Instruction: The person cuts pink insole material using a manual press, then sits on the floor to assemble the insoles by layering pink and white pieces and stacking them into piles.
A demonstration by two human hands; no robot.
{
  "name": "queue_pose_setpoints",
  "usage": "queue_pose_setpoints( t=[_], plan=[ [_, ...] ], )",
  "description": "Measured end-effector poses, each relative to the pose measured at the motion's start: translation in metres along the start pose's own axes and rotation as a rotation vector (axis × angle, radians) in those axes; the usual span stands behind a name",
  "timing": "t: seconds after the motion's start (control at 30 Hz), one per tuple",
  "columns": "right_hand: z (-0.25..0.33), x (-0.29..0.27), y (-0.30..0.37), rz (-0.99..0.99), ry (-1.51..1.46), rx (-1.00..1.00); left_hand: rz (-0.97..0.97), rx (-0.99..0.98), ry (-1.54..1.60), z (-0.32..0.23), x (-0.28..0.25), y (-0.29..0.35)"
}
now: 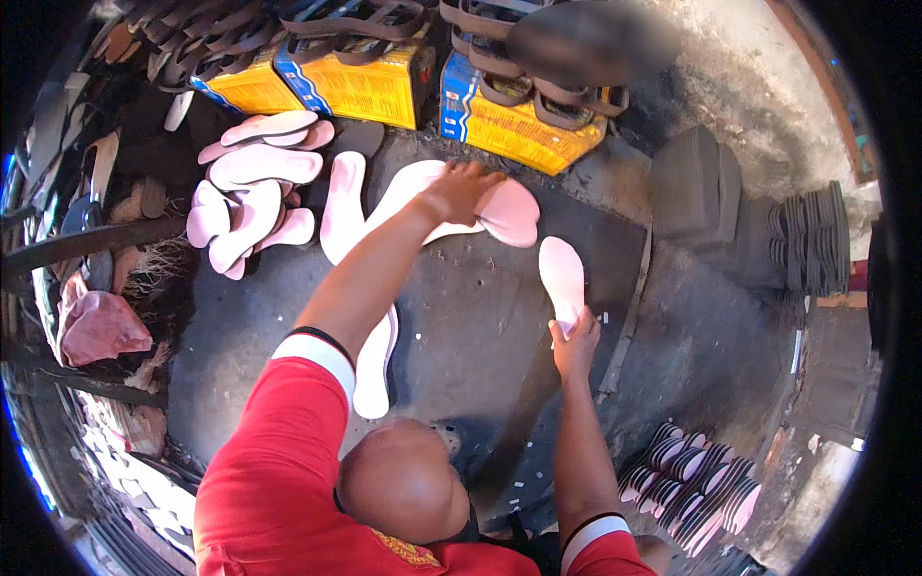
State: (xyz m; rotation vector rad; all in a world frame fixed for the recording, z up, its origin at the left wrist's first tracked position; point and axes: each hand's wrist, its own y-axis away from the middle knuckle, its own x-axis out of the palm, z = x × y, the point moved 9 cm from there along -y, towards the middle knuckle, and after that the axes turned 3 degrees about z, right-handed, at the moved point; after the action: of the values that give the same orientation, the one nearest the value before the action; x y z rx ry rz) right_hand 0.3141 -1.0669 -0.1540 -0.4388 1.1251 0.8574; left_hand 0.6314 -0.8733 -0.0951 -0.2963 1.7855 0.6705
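Note:
Pinched upright in my right hand (576,346) is a single pink insole (561,271), thumb on one side and fingers on the other. My left hand (466,192) reaches far forward and rests over overlapping pink insoles (511,213), its fingers apart; the fingertips are partly hidden. Left of that hand, another long pink insole (343,197) lies on the dark mat (480,317). One more pale insole (376,370) lies below my left forearm. A loose heap of pink insoles (254,216) sits farther left.
Yellow and blue boxes (519,120) at the back carry dark sandal straps or soles (355,24). Stacks of grey sole sheets (696,187) stand at the right. Layered pink-and-black soles (691,485) sit at the lower right. Scraps and a pink cloth (104,322) crowd the left.

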Motion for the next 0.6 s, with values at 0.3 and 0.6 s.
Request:
queue_pose_setpoints(
  t=[0.3, 0.6],
  plan=[
    [0.03, -0.006, 0.01, -0.087, 0.222, -0.067, -0.114, -0.681, 0.364, 0.105, 0.044, 0.138],
    [0.178, 0.04, 0.134, 0.51, -0.662, -0.084, -0.396, -0.835, 0.551, -0.055, 0.112, 0.363]
  ],
)
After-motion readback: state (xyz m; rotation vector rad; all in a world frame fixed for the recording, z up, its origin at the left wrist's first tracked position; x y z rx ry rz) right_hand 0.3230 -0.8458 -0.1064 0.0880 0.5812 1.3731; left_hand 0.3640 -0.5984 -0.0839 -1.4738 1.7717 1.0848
